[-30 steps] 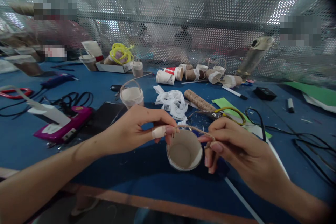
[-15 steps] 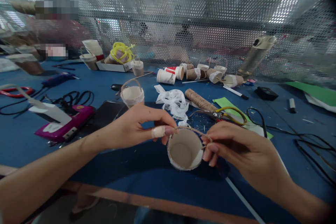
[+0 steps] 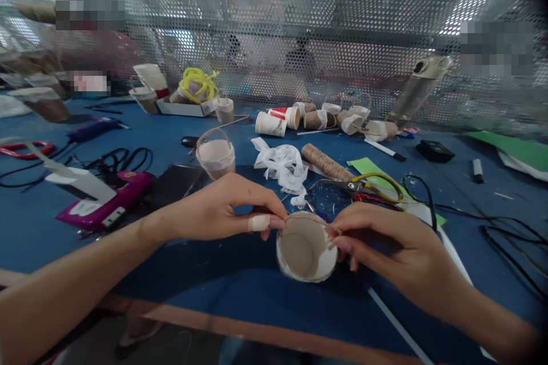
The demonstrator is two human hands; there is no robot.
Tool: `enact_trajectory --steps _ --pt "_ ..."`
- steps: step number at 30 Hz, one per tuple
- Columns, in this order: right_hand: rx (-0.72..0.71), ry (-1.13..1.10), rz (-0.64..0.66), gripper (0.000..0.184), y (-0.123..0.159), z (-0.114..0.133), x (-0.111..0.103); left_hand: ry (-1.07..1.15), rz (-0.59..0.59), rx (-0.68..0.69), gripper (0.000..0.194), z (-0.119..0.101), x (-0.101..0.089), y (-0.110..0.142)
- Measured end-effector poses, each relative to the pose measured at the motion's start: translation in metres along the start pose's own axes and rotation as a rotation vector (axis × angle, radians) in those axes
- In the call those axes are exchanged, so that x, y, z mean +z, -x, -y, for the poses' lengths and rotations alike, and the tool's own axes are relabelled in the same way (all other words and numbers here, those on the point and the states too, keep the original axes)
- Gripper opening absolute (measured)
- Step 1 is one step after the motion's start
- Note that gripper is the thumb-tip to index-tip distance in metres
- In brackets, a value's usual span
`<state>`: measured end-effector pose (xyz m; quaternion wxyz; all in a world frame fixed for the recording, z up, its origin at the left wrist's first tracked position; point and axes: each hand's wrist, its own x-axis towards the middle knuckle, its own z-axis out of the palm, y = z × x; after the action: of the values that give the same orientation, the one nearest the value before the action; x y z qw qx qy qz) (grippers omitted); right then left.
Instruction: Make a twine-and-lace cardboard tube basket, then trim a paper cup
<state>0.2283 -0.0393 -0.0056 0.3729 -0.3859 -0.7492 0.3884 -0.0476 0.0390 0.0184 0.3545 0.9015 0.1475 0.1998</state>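
A paper cup (image 3: 302,248) with a lace-trimmed rim stands before me, its mouth tilted my way. A twisted twine handle (image 3: 309,218) crosses the far side of its rim. My left hand (image 3: 240,211) pinches the twine's left end at the rim; a bandage wraps the thumb. At the right rim, my right hand (image 3: 377,239) pinches the other end between thumb and forefinger. Just beyond the cup lie a heap of white lace ribbon (image 3: 282,165), a roll of twine (image 3: 327,163) and yellow-handled scissors (image 3: 377,185).
A finished-looking cup with a twine handle (image 3: 216,157) stands behind my left hand. Left are a purple power strip (image 3: 107,205) and a blue glue gun (image 3: 96,128). Several wrapped cups (image 3: 319,120) lie near the perforated metal screen (image 3: 265,40). Black cables (image 3: 505,228) run at right.
The cup has shifted slightly right and toward me. Its twine handle now lies lower, closer to the rim, with both hands still pinching its ends.
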Motion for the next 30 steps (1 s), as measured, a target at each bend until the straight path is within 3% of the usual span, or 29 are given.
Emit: enact_trajectory --steps 7,17,20,26,30 --pt "-0.053 0.188 0.004 0.007 0.0001 0.0026 -0.0011 0.004 0.029 0.053 0.012 -0.0008 0.0018 0.0002" --pt "-0.081 0.245 0.014 0.009 -0.0015 0.0013 -0.0044 -0.025 0.096 0.056 0.015 -0.0009 0.0034 -0.0021" --pt "-0.026 0.104 0.015 0.01 -0.0015 0.0006 -0.0028 -0.017 0.071 0.042 0.014 -0.0016 0.0036 -0.0016" --pt "0.094 -0.384 0.027 0.009 -0.0005 0.0012 0.0012 0.11 0.048 -0.035 0.015 -0.0025 0.0027 0.0012" --pt "0.133 -0.483 0.049 0.009 -0.0024 0.0027 -0.0031 0.16 0.037 -0.005 0.012 -0.0045 0.0017 -0.0008"
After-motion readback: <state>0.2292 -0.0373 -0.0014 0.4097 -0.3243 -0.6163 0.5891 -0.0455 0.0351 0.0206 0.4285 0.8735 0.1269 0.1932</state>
